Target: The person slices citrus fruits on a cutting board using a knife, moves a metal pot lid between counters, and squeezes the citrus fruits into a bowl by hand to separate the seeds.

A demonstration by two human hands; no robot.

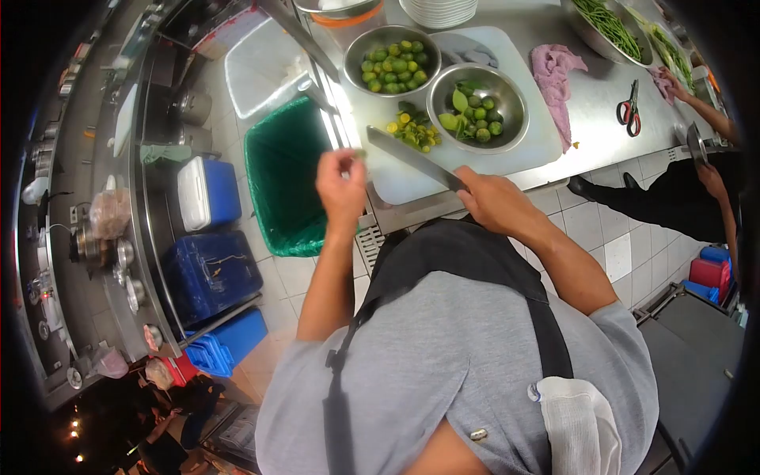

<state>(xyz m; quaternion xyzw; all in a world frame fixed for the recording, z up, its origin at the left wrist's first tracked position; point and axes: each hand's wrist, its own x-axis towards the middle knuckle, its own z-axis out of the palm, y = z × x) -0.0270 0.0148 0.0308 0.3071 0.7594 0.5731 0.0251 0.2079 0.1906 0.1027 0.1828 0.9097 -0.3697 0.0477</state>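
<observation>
My right hand (495, 204) grips the handle of a kitchen knife (416, 160), its blade slanting up and left over the white cutting board (507, 67). At the board's left edge, beside the green-lined bin, my left hand (342, 190) has its fingers curled in a pinch. A small greenish bit seems to show at its fingertips, too blurred to name. Cut green and yellow citrus pieces (414, 131) lie in a pile just above the blade. Behind them stand a steel bowl (434, 59) of small whole limes (392, 67) and another steel bowl (518, 119) holding limes and leaves.
A bin with a green liner (281, 182) stands left of the counter. Red-handled scissors (629, 111) and a pink cloth (554, 75) lie to the right. Further right, a co-worker's hand (675, 85) is near a bowl of green beans (609, 28). Stacked plates (438, 12) stand behind.
</observation>
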